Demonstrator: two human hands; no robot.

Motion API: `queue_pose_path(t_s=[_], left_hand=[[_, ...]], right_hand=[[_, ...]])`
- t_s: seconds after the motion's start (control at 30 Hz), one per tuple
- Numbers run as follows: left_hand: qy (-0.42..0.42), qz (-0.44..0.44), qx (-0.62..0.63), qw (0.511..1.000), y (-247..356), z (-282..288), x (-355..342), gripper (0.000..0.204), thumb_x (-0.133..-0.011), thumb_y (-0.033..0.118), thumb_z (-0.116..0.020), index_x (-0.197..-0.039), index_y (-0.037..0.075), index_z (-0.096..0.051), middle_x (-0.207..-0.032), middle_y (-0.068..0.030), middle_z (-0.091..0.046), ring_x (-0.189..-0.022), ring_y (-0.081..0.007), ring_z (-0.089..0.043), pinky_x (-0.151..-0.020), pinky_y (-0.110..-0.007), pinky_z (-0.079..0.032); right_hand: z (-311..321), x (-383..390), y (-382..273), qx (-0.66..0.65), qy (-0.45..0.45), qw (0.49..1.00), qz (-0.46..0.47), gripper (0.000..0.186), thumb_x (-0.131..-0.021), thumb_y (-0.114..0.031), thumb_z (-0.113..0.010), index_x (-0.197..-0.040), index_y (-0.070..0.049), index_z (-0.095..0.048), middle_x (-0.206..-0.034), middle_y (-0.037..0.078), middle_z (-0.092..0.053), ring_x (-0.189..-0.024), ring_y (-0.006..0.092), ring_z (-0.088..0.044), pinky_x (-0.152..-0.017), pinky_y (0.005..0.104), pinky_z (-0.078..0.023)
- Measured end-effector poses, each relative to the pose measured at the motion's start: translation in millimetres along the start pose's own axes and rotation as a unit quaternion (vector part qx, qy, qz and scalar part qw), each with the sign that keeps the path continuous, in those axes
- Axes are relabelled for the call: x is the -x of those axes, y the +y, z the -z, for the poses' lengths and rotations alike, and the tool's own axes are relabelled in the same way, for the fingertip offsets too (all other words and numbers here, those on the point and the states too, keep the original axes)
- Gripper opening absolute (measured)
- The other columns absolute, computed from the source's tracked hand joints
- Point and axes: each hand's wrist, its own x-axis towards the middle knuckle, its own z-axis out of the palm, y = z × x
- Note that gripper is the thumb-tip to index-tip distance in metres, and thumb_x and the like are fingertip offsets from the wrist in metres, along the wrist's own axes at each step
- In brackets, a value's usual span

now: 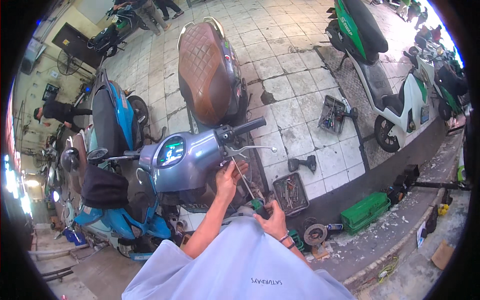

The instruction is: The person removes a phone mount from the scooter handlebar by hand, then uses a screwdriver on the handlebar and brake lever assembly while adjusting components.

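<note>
The grey-blue scooter front (190, 165), with a lit display (170, 151), stands in front of me. My left hand (229, 180) is raised just below its brake lever (255, 148), fingers curled beside a long thin metal shaft (245, 180); what they pinch is unclear. My right hand (272, 220), lower and nearer my body, grips the green handle (257, 204) of what looks like a long screwdriver. The scooter's brown quilted seat (202, 70) lies beyond the handlebar.
Blue scooters (115, 120) line the left, where a person in black (62, 112) bends. A white-green scooter (380, 95) stands right. Tool trays (306, 204), a drill (302, 163) and a green toolbox (365, 212) sit rightward. People (150, 12) are at the back.
</note>
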Motion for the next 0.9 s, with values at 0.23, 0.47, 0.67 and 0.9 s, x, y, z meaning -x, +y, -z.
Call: queue_pose_path(t_s=[0.23,0.47,0.67,0.9], left_hand=[[0.085,0.000,-0.124,0.989,-0.5,0.7,-0.8,0.028,-0.093,0.019,-0.079,-0.109,0.001,-0.065,-0.095,-0.0093,-0.072,-0.083,-0.0217,-0.073,-0.077,-0.035,-0.063],[0.101,-0.008,-0.073,0.992,-1.1,2.0,-5.6,0.024,-0.089,0.013,-0.083,-0.102,0.002,-0.066,-0.093,-0.0098,-0.072,-0.079,-0.0222,-0.073,-0.072,-0.036,-0.064],[0.086,-0.015,-0.076,0.993,-0.1,2.8,-2.4,0.022,-0.093,0.016,-0.079,-0.104,-0.001,-0.070,-0.095,-0.0128,-0.073,-0.080,-0.0233,-0.074,-0.073,-0.037,-0.064],[0.072,-0.019,-0.088,0.993,0.8,5.5,-4.1,0.025,-0.095,0.018,-0.077,-0.106,-0.004,-0.071,-0.095,-0.0137,-0.074,-0.081,-0.0233,-0.074,-0.075,-0.036,-0.065]], right_hand=[[-3.5,-0.9,3.9,0.042,0.016,0.999,-0.003,0.053,-0.070,-0.025,-0.093,-0.100,-0.002,-0.056,-0.086,0.016,-0.066,-0.083,0.0325,-0.068,-0.077,0.0429,-0.054],[2.9,2.3,77.2,-0.172,-0.158,0.966,-0.113,0.053,-0.085,-0.034,-0.086,-0.116,0.003,-0.064,-0.104,0.016,-0.074,-0.092,0.0219,-0.070,-0.078,0.0362,-0.056],[14.4,-2.4,9.0,0.023,-0.136,0.986,-0.096,0.060,-0.084,-0.042,-0.085,-0.119,0.003,-0.066,-0.100,0.020,-0.075,-0.089,0.0300,-0.073,-0.082,0.0386,-0.057],[3.0,7.6,59.3,-0.174,-0.175,0.963,-0.108,0.057,-0.093,-0.038,-0.078,-0.127,0.004,-0.063,-0.100,0.018,-0.075,-0.087,0.0239,-0.072,-0.082,0.0377,-0.056]])
